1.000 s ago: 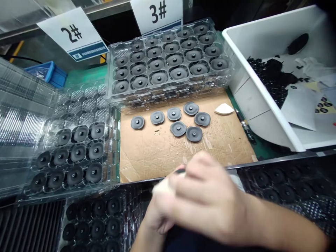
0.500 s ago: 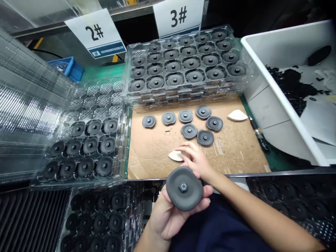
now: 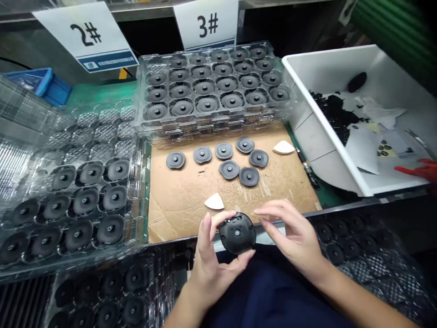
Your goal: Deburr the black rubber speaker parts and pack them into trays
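Observation:
My left hand [image 3: 212, 271] grips a round black plastic disc [image 3: 238, 240] by its edges, between the thumb below and fingers above. The disc's face toward me has a central stud and small clips along its rim. Just right of the disc is my right hand [image 3: 297, 239], thumb and forefinger slightly apart, with nothing visible between them. A white wedge-shaped piece [image 3: 214, 201] lies on the cardboard [image 3: 177, 205] beyond my left hand. Several similar grey-black discs [image 3: 229, 169] rest farther back on that cardboard, studs up.
Clear trays [image 3: 205, 117] filled with discs stand behind the cardboard; another tray [image 3: 131, 191] is at left. A white bin [image 3: 327, 132] with black scraps stands at right, a red-gloved hand [image 3: 418, 171] at its edge. A second white wedge [image 3: 283, 147] and a pen-like tool [image 3: 309, 173] lie nearby.
The disc in my left hand has been turned over to its clipped side. My right hand has left the white wedge and come beside the disc. The view has swung right.

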{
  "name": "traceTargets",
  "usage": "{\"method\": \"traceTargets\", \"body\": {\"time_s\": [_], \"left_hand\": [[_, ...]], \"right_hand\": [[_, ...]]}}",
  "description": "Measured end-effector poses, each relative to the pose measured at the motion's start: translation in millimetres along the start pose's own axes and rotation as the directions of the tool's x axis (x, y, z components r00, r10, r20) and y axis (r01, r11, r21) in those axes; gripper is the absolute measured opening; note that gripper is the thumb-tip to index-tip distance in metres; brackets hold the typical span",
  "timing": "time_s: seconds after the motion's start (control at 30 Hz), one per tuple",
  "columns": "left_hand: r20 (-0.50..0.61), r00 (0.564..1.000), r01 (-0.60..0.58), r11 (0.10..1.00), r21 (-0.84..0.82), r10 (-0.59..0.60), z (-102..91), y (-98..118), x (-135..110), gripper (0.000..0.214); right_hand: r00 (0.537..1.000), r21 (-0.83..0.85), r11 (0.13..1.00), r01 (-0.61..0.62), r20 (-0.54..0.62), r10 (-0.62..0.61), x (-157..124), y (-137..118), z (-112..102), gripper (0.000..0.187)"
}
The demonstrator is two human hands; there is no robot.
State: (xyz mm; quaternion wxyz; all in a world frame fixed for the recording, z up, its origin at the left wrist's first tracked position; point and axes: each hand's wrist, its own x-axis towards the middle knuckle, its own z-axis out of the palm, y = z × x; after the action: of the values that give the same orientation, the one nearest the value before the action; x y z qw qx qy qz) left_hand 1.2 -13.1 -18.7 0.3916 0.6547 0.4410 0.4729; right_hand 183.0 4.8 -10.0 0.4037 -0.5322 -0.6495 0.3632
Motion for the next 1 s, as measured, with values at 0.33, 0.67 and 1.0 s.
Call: {"method": "traceTargets", "body": {"time_s": [0.33, 0.67, 1.0], "left_hand": [[0.064, 0.92, 0.382, 0.847, -0.371, -0.387, 5.3, 16.2, -10.6, 0.096], [0.318, 0.886, 0.434, 0.842, -0.32, -0.336, 3.7, 22.1, -7.5, 0.101], [0.321, 0.915, 0.31, 0.934, -0.175, -0.244, 18.9, 25.3, 2.4, 0.099]], "right_hand": [[0.684, 0.377, 0.761, -0.527, 0.72, 0.117, 34.5, -31.5, -26.5, 0.005], [0.69, 0.478, 0.636, -0.606, 0.714, 0.12, 13.6, -27.0, -37.9, 0.01], [0.894, 0.468, 0.788, -0.4, 0.39, 0.222, -22.7, -10.3, -60.1, 0.013]]}}
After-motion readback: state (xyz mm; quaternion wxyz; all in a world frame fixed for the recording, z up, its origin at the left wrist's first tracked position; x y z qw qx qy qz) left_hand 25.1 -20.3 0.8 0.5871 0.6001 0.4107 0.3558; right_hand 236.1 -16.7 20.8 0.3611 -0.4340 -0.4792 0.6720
